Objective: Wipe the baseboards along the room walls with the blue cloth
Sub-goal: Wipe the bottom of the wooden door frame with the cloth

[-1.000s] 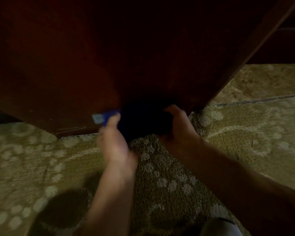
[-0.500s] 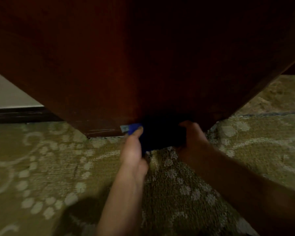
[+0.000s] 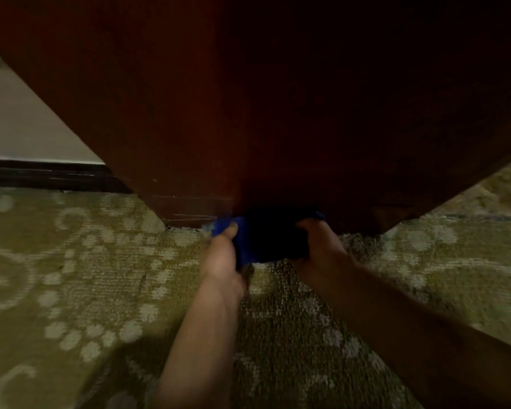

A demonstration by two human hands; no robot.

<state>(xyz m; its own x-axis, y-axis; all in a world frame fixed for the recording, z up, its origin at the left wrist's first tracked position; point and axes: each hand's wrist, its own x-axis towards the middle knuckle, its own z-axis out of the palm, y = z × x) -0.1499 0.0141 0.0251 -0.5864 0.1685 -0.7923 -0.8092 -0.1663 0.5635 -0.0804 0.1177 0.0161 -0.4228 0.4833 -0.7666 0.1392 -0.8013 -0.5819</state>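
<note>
Both hands' grip on blue cloth (image 3: 266,240), cabinet corner (image 3: 236,184) ahead

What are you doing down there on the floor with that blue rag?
A person is crouched low over a patterned carpet, holding a blue cloth with both hands. The left hand grips its left end and the right hand grips its right end. The cloth is bunched up against the bottom corner of a dark reddish wooden piece, right where it meets the carpet. Off to the left, a dark baseboard runs along a pale wall.
</note>
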